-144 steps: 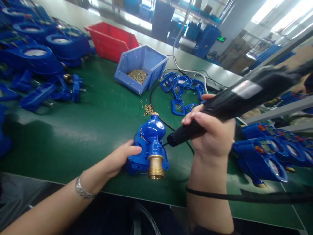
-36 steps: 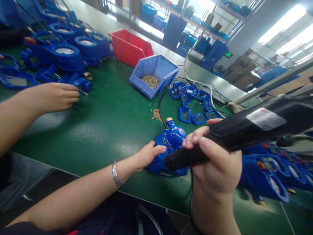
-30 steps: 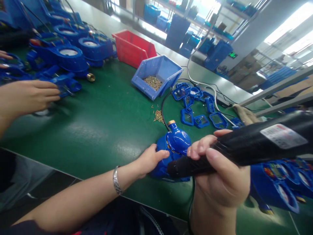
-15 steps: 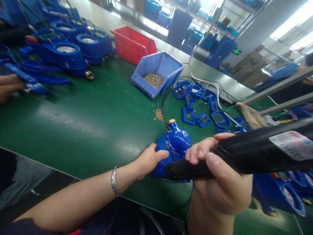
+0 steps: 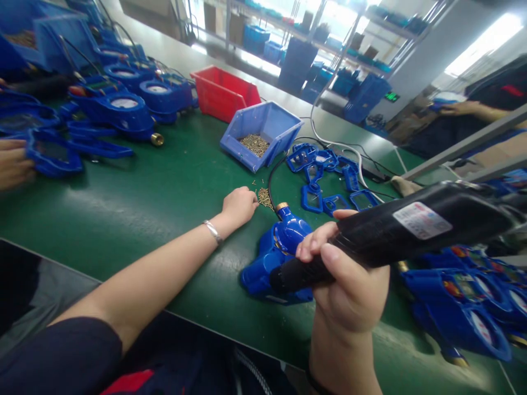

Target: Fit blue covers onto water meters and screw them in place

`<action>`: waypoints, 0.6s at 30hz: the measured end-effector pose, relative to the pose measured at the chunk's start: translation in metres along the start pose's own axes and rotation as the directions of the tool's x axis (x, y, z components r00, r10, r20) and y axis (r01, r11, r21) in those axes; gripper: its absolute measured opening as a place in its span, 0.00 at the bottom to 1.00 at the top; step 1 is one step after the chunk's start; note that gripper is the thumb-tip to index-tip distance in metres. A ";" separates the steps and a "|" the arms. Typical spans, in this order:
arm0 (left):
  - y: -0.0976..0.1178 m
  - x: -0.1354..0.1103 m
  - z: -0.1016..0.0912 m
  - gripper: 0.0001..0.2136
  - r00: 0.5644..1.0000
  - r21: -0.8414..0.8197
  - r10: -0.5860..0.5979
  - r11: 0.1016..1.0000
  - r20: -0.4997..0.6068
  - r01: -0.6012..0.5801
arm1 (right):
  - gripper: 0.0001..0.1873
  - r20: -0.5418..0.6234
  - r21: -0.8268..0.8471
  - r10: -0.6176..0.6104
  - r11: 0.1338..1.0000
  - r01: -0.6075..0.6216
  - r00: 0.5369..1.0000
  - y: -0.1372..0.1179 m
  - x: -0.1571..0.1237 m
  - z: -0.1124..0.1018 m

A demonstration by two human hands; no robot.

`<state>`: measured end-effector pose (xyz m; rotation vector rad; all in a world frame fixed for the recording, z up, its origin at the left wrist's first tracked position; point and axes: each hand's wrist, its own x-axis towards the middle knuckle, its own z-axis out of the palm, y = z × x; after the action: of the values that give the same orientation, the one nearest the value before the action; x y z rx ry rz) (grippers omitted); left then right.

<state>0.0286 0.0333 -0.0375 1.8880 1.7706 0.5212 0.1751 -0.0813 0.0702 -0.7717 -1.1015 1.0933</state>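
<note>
My right hand point(image 5: 349, 280) is wrapped round a black electric screwdriver point(image 5: 382, 233), held tilted with its nose down to the left. That nose is over a blue water meter point(image 5: 263, 274), which lies on the green mat with a brass-coloured pipe end on top. The screwdriver hides part of the meter, and its tip is not distinct. My left hand point(image 5: 239, 207), with a silver bracelet at the wrist, is at the edge of a small heap of brass screws point(image 5: 265, 197). Its fingers are curled together; whatever they pinch is hidden.
Beyond the heap stand a blue bin point(image 5: 257, 140) of screws and a red bin point(image 5: 224, 93). Blue frames point(image 5: 312, 197) and cables lie to their right. More blue meters point(image 5: 123, 112) sit at left, others point(image 5: 465, 307) at right. Another person's hand point(image 5: 16, 164) holds a blue frame.
My left hand has let go of the water meter and moved forward to the screw heap. The screwdriver, in my right hand, has shifted slightly left in view. The other person's blue frame has turned.
</note>
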 end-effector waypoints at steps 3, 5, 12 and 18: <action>0.000 0.012 0.016 0.09 0.999 0.048 -0.033 0.998 -0.008 0.033 | 0.18 -0.003 0.008 0.006 1.000 -0.006 1.000 0.000 0.000 0.000; 0.001 0.014 0.021 0.08 0.999 0.073 -0.051 0.996 -0.003 0.051 | 0.18 -0.003 0.005 0.007 1.000 -0.007 1.000 0.000 0.000 -0.001; 0.016 -0.014 -0.006 0.09 0.996 -0.049 0.003 0.999 0.092 0.002 | 0.18 0.052 0.020 0.057 0.998 -0.058 0.997 -0.005 0.001 -0.005; 0.042 -0.060 -0.036 0.06 0.944 -0.269 0.179 0.958 0.276 -0.103 | 0.19 0.124 0.059 0.041 0.997 -0.049 0.991 -0.015 0.004 -0.005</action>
<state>0.0359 -0.0239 0.0199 1.8144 1.3162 0.4590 0.1847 -0.0823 0.0831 -0.6911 -1.1524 1.2203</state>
